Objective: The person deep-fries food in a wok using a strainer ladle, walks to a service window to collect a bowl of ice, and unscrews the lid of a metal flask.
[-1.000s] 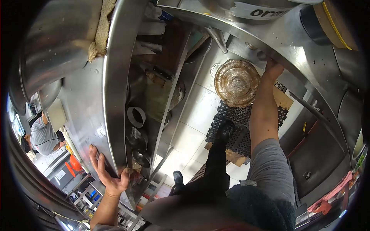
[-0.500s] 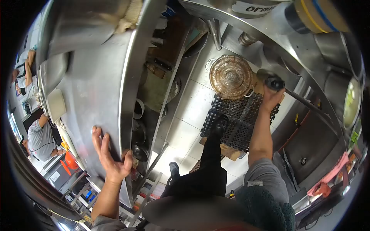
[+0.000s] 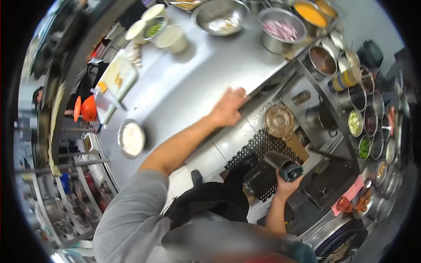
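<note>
My right hand (image 3: 287,186) is wrapped round the lidded end of a grey tumbler (image 3: 277,160) with a black lid. The tumbler is tilted and held low, above the black rubber mat (image 3: 258,147). My left hand (image 3: 228,109) is over the edge of the steel table (image 3: 193,83), its fingers partly extended and holding nothing. Whether its fingertips press on the metal I cannot tell. On the floor beyond the mat stands a round pot with a brownish lid (image 3: 279,120).
A bowl of white food (image 3: 131,138) is on the table at left, near a cutting board (image 3: 118,81) with a knife. At the back are a steel bowl (image 3: 219,17) and a pot of sliced onion (image 3: 283,30). Several filled containers, including one of chopped greens (image 3: 364,147), line the right side.
My view has lifted and turned, showing more of the tabletop and the right-hand containers. My left hand has moved forward along the table edge. The tumbler is closer to me, away from the pot.
</note>
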Tool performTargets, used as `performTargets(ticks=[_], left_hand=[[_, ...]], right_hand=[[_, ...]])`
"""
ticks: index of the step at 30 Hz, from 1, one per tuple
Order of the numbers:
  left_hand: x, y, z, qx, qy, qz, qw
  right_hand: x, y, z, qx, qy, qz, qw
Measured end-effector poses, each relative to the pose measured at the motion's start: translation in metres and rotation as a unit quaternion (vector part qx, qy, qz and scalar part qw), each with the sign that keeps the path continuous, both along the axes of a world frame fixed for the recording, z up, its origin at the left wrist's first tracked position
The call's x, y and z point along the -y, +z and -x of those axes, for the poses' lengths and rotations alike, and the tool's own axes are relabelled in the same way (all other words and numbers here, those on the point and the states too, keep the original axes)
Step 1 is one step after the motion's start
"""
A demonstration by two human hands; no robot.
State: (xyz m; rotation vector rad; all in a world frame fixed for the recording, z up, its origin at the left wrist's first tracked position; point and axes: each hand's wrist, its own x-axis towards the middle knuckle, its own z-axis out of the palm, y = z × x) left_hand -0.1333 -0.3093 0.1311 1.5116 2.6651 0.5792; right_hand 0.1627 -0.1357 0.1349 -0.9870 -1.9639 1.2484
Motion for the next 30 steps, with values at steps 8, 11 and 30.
performTargets(ticks=[8,11,30], left_hand=[[0.135,0.106,-0.231,0.314,-0.149,-0.216,0.913],[0.215,0.126,-0.264,0.348,-0.083,-0.263,0.896],[0.465,0.279,-0.339,0.214,-0.14,-0.492,0.832]], right_hand=[[0.161,0.17,-0.057,-0.098,0.192,0.091,0.972],[0.246,0.191,-0.057,-0.196,0.304,0.145,0.921],[0.471,0.229,-0.117,-0.067,0.644,0.009,0.762]])
